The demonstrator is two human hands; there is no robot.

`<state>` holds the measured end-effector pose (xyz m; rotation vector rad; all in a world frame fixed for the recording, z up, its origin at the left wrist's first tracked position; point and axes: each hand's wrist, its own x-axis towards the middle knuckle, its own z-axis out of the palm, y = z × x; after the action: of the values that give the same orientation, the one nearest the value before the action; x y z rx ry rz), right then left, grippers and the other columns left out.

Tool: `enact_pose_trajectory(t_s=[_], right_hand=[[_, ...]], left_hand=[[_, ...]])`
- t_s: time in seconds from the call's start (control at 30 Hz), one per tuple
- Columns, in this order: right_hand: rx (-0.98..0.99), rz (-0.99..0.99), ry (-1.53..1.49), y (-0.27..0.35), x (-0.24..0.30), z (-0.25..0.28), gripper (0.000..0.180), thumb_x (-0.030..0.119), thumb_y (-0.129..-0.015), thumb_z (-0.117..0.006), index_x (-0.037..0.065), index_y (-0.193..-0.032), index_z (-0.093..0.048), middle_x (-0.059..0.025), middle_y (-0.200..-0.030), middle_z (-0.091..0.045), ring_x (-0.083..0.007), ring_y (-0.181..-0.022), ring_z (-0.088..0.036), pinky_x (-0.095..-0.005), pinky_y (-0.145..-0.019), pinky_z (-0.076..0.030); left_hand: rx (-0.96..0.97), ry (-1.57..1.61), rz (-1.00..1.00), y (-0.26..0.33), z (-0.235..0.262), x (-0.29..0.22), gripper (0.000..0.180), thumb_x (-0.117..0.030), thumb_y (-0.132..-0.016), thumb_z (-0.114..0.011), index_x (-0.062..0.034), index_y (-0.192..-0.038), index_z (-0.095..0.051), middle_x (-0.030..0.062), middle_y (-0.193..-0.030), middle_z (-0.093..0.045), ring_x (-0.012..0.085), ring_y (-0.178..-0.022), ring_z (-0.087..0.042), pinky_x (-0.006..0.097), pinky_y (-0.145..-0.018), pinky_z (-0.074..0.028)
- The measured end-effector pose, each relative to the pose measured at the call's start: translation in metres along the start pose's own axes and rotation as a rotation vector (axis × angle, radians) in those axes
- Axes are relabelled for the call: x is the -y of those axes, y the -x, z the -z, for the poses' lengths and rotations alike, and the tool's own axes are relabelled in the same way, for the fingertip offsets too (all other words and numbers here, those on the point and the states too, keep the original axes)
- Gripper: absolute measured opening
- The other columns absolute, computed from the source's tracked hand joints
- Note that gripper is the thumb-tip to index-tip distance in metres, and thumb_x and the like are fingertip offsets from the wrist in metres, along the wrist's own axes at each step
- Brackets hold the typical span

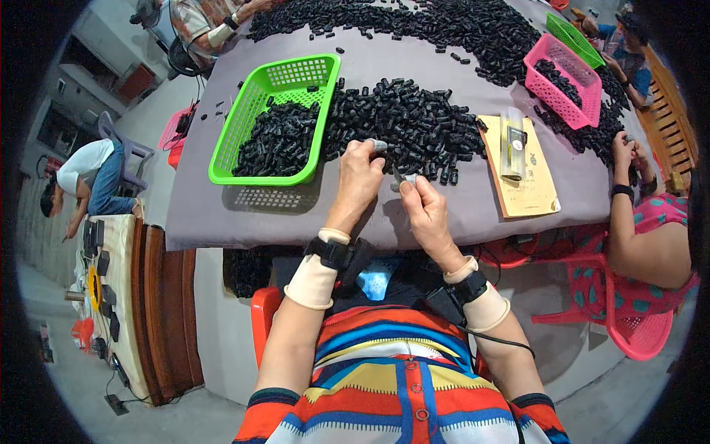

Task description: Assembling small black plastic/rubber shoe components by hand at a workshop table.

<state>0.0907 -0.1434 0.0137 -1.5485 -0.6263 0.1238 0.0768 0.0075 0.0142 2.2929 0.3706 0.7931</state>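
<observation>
My left hand (pixel 360 174) is closed at the near edge of a pile of small black plastic parts (pixel 407 122). Grey coverings wrap some of its fingertips, and whatever lies between the fingers is hidden. Just to its right, my right hand (pixel 427 209) pinches a small dark pointed piece (pixel 398 176) that juts toward the left hand. Its thumb and fingertip also wear grey wraps. Left of the pile stands a green plastic basket (pixel 220 159), partly filled with the same black parts.
Right of the pile, a clear plastic case (pixel 512 152) rests on a yellow booklet (pixel 532 189). Beyond, a pink basket (pixel 580 117) and a second green basket (pixel 573 38) stand by a larger black heap (pixel 444 22). Co-workers sit at the right and far left of the grey-covered table (pixel 214 214).
</observation>
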Motion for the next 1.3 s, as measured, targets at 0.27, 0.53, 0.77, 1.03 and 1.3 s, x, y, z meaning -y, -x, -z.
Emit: enact_pose_trajectory(t_s=[0.27, 0.53, 0.77, 1.03, 1.3], right_hand=[[0.037, 0.023, 0.026, 0.0, 0.003, -0.001, 0.024, 0.017, -0.088, -0.054, 0.0, -0.073, -0.046, -0.0087, -0.054, -0.044, -0.0095, -0.051, -0.037, -0.0304, -0.046, -0.034], [0.025, -0.002, 0.032, 0.0, -0.001, 0.0, 0.027, 0.02, -0.088, -0.055, 0.0, -0.072, -0.045, -0.0088, -0.056, -0.045, -0.0102, -0.054, -0.037, -0.0315, -0.048, -0.034], [0.04, -0.018, 0.08, -0.001, 0.008, -0.001, 0.032, 0.026, -0.082, -0.063, 0.001, -0.072, -0.046, -0.008, -0.059, -0.051, -0.0093, -0.057, -0.043, -0.0295, -0.05, -0.038], [0.05, -0.1, 0.122, 0.001, 0.005, 0.0, 0.025, 0.019, -0.08, -0.065, 0.002, -0.071, -0.049, -0.0044, -0.057, -0.051, -0.0053, -0.057, -0.042, -0.0265, -0.05, -0.038], [0.098, -0.22, -0.264, -0.005, 0.001, 0.002, 0.016, 0.014, -0.083, -0.063, 0.006, -0.075, -0.052, 0.0054, -0.066, -0.052, -0.0025, -0.06, -0.042, -0.0221, -0.051, -0.037]], left_hand=[[0.128, 0.02, -0.013, 0.001, 0.001, 0.0, 0.02, 0.001, -0.073, -0.061, -0.0004, -0.093, -0.061, 0.0112, -0.079, -0.054, 0.0251, -0.071, -0.058, 0.032, -0.063, -0.045], [0.149, 0.441, 0.249, 0.019, 0.013, 0.003, 0.019, 0.001, -0.076, -0.061, -0.0037, -0.094, -0.062, 0.0002, -0.071, -0.057, 0.0081, -0.059, -0.052, 0.021, -0.053, -0.042], [0.216, 0.552, 0.287, 0.055, 0.022, -0.007, 0.022, 0.006, -0.077, -0.061, -0.0013, -0.098, -0.06, 0.0001, -0.086, -0.062, 0.005, -0.075, -0.056, 0.019, -0.065, -0.047], [0.188, 0.686, 0.258, 0.06, 0.024, -0.02, 0.024, 0.005, -0.078, -0.062, -0.0014, -0.101, -0.059, 0.0003, -0.086, -0.062, 0.0045, -0.074, -0.056, 0.019, -0.064, -0.046], [0.227, 0.995, 0.452, 0.063, 0.022, -0.018, 0.017, -0.006, -0.084, -0.06, -0.0021, -0.1, -0.06, 0.0025, -0.079, -0.062, 0.0061, -0.062, -0.055, 0.017, -0.051, -0.043]])
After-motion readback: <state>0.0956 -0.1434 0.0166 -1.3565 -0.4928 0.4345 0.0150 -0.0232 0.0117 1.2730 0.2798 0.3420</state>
